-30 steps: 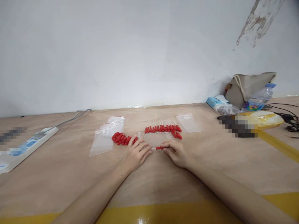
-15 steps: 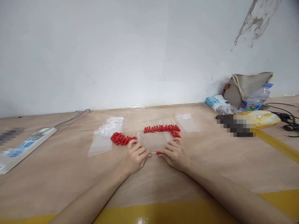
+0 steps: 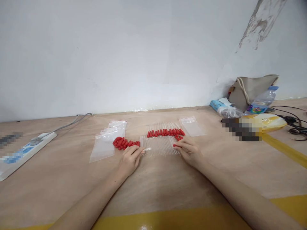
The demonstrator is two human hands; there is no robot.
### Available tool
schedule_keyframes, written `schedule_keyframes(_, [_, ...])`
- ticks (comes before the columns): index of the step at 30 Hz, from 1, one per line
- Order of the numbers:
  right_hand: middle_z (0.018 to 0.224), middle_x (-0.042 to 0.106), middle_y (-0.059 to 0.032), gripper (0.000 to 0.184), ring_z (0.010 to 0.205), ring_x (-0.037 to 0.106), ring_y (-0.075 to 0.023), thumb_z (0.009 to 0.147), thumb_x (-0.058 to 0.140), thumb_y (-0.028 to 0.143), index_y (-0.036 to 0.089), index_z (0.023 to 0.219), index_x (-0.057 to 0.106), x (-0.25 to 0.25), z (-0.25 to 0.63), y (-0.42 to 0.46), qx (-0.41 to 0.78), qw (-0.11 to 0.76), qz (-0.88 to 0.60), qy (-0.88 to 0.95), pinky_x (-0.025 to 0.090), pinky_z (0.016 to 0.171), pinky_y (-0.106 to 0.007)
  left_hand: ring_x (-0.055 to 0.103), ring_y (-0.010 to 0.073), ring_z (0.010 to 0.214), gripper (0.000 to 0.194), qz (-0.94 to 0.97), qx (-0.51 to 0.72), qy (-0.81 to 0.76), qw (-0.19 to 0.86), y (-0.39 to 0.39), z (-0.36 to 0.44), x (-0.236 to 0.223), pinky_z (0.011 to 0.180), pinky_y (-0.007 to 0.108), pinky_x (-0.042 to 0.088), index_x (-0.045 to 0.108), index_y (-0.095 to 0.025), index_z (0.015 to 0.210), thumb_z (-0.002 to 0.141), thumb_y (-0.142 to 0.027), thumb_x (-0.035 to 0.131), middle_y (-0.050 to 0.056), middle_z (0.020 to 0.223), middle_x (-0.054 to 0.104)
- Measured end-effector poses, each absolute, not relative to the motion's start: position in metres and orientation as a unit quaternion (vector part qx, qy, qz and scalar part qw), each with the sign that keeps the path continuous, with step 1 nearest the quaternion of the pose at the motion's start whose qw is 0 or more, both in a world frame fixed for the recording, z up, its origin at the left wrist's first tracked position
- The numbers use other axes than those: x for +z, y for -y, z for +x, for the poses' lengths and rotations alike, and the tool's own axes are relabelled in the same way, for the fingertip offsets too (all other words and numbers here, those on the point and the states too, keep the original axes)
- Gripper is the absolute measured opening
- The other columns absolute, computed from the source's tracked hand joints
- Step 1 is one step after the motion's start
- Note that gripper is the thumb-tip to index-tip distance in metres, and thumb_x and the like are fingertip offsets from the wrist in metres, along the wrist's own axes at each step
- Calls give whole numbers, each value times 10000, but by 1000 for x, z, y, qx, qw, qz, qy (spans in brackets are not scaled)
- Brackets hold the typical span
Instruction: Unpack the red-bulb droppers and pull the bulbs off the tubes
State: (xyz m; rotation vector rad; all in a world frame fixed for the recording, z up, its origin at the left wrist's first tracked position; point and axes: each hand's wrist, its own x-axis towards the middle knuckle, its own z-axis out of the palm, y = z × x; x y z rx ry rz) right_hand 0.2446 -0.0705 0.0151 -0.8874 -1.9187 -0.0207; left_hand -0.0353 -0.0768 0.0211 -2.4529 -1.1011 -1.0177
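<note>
A row of clear glass tubes (image 3: pixel 159 146) lies on the wooden table. Beyond it sits a line of finished droppers with red rubber bulbs (image 3: pixel 165 132). A loose heap of red bulbs (image 3: pixel 124 143) lies to the left. My left hand (image 3: pixel 130 158) pinches the end of one clear tube (image 3: pixel 146 149) beside that heap. My right hand (image 3: pixel 188 150) rests at the right end of the tube row, its fingertips closed on a red-bulbed dropper (image 3: pixel 176 145).
Small clear zip bags (image 3: pixel 106 140) lie left of the bulbs, and one more bag (image 3: pixel 192 126) lies to the right. A white power strip (image 3: pixel 24 151) is at far left. A beige bag (image 3: pixel 251 89), a bottle and cables crowd the right.
My hands have drawn apart. The right hand carried the red-bulbed dropper to the right end of the tube row. The left hand moved left and now pinches a bare tube.
</note>
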Motion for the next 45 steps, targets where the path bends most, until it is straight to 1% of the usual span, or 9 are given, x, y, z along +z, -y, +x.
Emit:
schedule_keyframes(3, [876, 578, -57, 219, 793, 556, -145, 821, 486, 253, 215, 986, 625, 15, 252, 59, 42, 543, -409, 732, 455, 706, -281, 503, 145, 772, 332, -823, -359, 421, 125, 69, -36, 20, 685, 262, 446, 500, -148, 1154, 856, -113, 359, 70, 863, 507])
schedule_keyframes(6, [867, 562, -67, 281, 729, 553, -145, 802, 485, 304, 178, 1015, 620, 12, 262, 47, 86, 551, -498, 664, 465, 641, -277, 500, 143, 744, 350, -804, -374, 441, 138, 60, -33, 22, 645, 245, 451, 495, -145, 1163, 845, -104, 354, 60, 833, 484])
schedule_keyframes(10, [772, 595, -55, 378, 600, 527, -129, 738, 546, 380, 123, 1014, 582, 5, 281, 33, 170, 544, -576, 586, 453, 555, -266, 527, 126, 700, 221, -794, -404, 429, 151, 51, -28, 25, 626, 224, 442, 571, -162, 977, 841, -121, 402, 33, 775, 530])
schedule_keyframes(16, [772, 650, -60, 306, 675, 565, -158, 729, 548, 427, 154, 851, 615, 0, 292, 26, 184, 504, -601, 592, 443, 627, -281, 525, 108, 615, 182, -826, -384, 383, 156, 48, -26, 22, 566, 212, 427, 562, -169, 740, 814, -98, 412, 12, 696, 550])
schedule_keyframes(24, [798, 682, -21, 217, 776, 552, -186, 765, 535, 382, 222, 817, 672, 11, 274, 37, 7, 423, -577, 699, 348, 758, -330, 554, 132, 733, 157, -845, -358, 388, 82, 56, -22, 19, 656, 243, 468, 605, -151, 883, 808, -192, 473, 65, 890, 547])
schedule_keyframes(32, [767, 668, -27, 162, 784, 533, -177, 782, 558, 329, 220, 788, 678, 12, 260, 41, -128, 390, -536, 737, 246, 770, -343, 534, 149, 753, 197, -857, -336, 387, 57, 58, -19, 18, 696, 280, 468, 608, -143, 925, 820, -258, 488, 69, 870, 531])
schedule_keyframes(36, [836, 640, -40, 206, 824, 529, -185, 754, 576, 372, 219, 863, 660, 12, 259, 42, -130, 401, -538, 730, 267, 760, -333, 531, 193, 838, 259, -855, -320, 399, 85, 65, -20, 25, 733, 338, 455, 616, -169, 967, 798, -343, 525, 86, 936, 557])
schedule_keyframes(40, [867, 634, -50, 257, 843, 541, -204, 760, 531, 417, 220, 872, 652, 15, 264, 38, -63, 424, -595, 680, 309, 743, -334, 469, 279, 1072, 506, -876, -261, 396, 89, 70, -27, 32, 874, 449, 389, 548, -218, 1141, 719, -495, 581, 102, 1150, 535])
schedule_keyframes(45, [855, 660, -66, 292, 821, 572, -225, 761, 489, 425, 213, 849, 669, 26, 274, 20, 36, 360, -687, 630, 360, 700, -329, 399, 267, 1199, 554, -904, -194, 375, 72, 65, -35, 31, 1005, 501, 261, 461, -220, 1242, 767, -499, 525, 96, 1244, 510])
